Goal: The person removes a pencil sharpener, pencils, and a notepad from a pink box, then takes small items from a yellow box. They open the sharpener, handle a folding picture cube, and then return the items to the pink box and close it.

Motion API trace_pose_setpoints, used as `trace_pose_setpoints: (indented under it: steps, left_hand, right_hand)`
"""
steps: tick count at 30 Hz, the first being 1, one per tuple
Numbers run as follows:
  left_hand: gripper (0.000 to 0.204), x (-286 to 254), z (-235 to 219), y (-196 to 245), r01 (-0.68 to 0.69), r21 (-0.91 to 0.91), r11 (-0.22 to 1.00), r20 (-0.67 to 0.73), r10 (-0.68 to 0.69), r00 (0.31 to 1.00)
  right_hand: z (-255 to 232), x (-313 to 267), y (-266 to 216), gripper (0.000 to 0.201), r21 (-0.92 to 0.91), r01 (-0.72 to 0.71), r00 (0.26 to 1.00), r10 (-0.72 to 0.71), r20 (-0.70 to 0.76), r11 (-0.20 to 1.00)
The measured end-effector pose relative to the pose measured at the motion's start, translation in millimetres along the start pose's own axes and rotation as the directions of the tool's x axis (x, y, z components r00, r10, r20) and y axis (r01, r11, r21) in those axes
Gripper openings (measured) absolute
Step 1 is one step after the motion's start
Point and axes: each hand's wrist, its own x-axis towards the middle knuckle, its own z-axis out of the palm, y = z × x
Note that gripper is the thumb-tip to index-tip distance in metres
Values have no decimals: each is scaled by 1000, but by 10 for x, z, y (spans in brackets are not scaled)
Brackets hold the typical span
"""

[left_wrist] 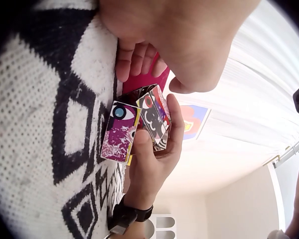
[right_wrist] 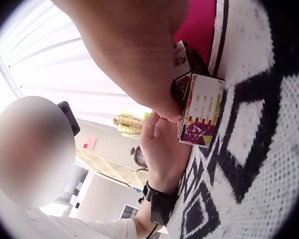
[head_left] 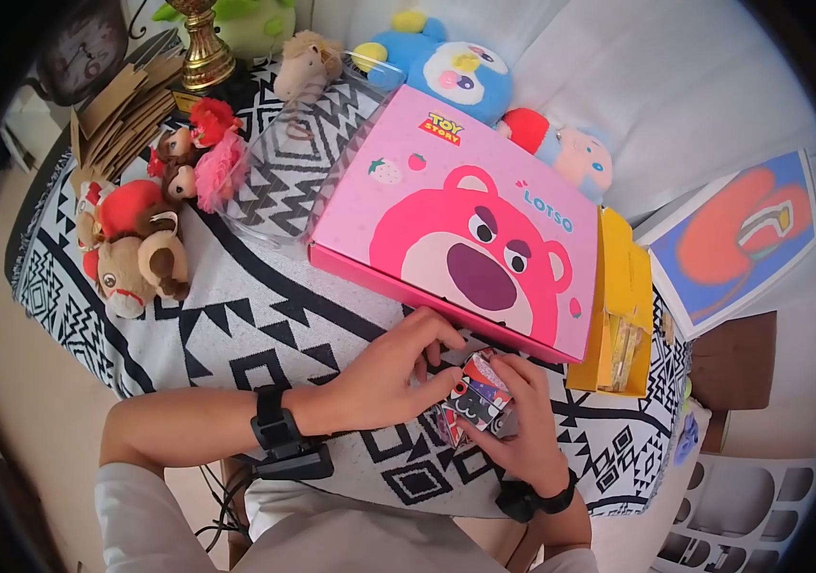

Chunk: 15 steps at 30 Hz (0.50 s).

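A folding puzzle block (head_left: 478, 393) with printed cartoon faces and angled facets is close over the patterned cloth, below the pink box. My right hand (head_left: 529, 420) grips it from the right, thumb on the near side and fingers along the far side. In the left wrist view, a purple face with a blue eye marks one end of the puzzle block (left_wrist: 121, 132), and the right thumb presses beside it. My left hand (head_left: 384, 372) is at its left, thumb tip right at the block's edge, fingers loosely bent and holding nothing. The right wrist view shows a white-and-purple side of the block (right_wrist: 202, 109).
The large pink Lotso box (head_left: 456, 220) lies just beyond both hands. A yellow box (head_left: 618, 306) stands at its right, with a picture board (head_left: 738, 239) farther right. Plush toys (head_left: 131, 248), a clear plastic tray (head_left: 284, 172) and a gold trophy (head_left: 205, 48) occupy the left and back.
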Motion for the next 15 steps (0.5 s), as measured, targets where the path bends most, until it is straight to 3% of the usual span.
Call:
trace_pose_setpoints:
  steps: [6, 7, 9, 10, 12, 14, 15]
  left_hand:
    - [30, 1, -14, 30, 17, -17, 1000, 18, -17, 1000]
    - [30, 7, -7, 43, 23, -18, 1000, 16, -23, 1000]
    - [42, -8, 9, 26, -4, -24, 1000, 56, 5, 998]
    - [47, -23, 33, 8, -23, -42, 999, 68, 26, 997]
    - [78, -32, 75, -5, 10, -49, 999, 137, -3, 991]
    - [98, -59, 95, 12, -36, -24, 999, 186, 40, 982]
    - [98, -68, 106, 19, -35, -23, 999, 187, 38, 982]
  right_hand:
    - [-15, -17, 56, 78, 33, -36, 998, 38, -49, 999]
    - [-2, -60, 101, 76, 161, -103, 988, 119, -95, 982]
    - [27, -127, 168, 74, 413, -169, 959, 246, -142, 895]
    - [36, -142, 142, 74, 405, -168, 958, 246, -148, 899]
    - [59, -152, 99, 77, 682, -175, 909, 383, -166, 710]
    - [68, -187, 104, 80, 706, -140, 916, 361, -174, 694]
    - [83, -207, 89, 80, 736, -113, 920, 351, -177, 667]
